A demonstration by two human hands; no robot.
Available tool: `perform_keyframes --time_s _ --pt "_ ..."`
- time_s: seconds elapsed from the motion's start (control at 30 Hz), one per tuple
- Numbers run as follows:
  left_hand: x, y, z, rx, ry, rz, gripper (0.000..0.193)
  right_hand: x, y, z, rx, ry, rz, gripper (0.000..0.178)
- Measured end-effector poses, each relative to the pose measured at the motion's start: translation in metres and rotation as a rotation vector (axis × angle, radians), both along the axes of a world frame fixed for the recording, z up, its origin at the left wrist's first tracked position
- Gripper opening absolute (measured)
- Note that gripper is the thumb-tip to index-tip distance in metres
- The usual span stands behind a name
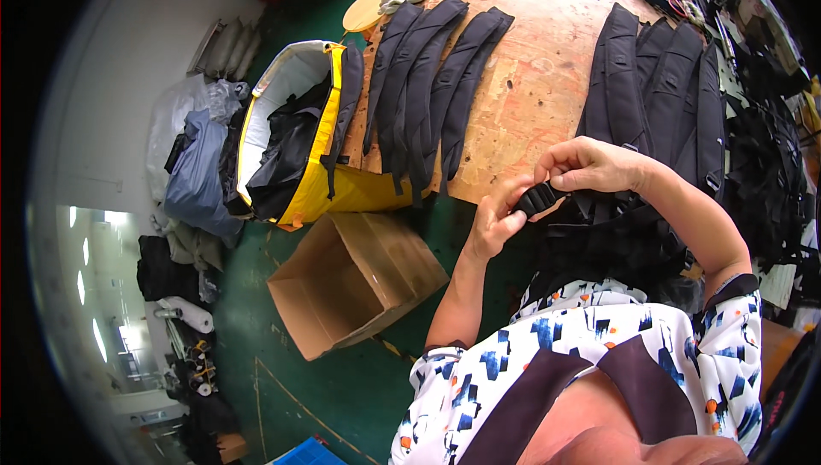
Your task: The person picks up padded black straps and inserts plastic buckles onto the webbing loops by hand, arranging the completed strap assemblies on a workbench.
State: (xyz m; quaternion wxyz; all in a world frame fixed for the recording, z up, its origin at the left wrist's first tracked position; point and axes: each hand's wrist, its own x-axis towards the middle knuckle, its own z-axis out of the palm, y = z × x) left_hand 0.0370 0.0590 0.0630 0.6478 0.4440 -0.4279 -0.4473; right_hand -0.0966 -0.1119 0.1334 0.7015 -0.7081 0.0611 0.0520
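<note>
Here, the left hand (494, 220) and the right hand (594, 164) both pinch a small black buckle (537, 199), held near the edge of the wooden tabletop (547, 72). Black padded shoulder straps (624, 85) lie in two bunches on that tabletop.

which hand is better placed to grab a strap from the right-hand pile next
Right, probably: the right hand is nearer those black padded straps, though it and the left hand hold a small black piece.
</note>
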Motion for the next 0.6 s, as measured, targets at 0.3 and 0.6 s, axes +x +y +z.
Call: perform_keyframes --time_s 0.3,0.6 --pt "-0.021 -0.014 0.024 0.036 -0.452 0.325 0.049 0.014 0.012 -0.005 -0.117 -0.059 -0.207 0.017" --pt "-0.004 -0.014 0.026 0.054 -0.008 0.168 0.041 0.018 -0.015 0.022 -0.308 -0.121 -0.440 0.016"
